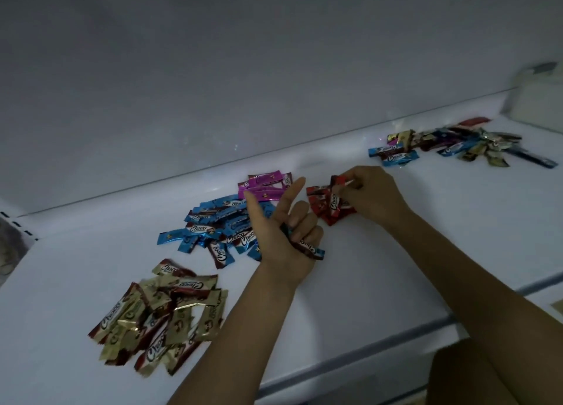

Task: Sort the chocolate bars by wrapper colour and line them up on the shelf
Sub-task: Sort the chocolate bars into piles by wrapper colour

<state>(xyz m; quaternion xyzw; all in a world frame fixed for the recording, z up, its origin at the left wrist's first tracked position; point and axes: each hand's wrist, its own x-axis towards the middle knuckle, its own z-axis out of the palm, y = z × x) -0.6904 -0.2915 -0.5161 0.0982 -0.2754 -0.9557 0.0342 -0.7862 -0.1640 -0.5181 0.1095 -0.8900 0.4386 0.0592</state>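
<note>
The place looks like a shop, likely a sweets section. The shelf [350,267] is white display racking with a plain white back panel [213,84] rising straight behind it. At its left end stands an upright [18,226] with a row of small dark slots, as on shop shelving. A grey strip [365,355] runs along the front lip. The goods point the same way: dozens of alike small chocolate bars [213,224] marked "Choco", lying in a gold pile [158,316], a blue pile [195,237], a pink pile [265,185], a red pile [320,202] and a mixed heap [463,142]. A pale, blurred box [536,99] sits at the far right.
</note>
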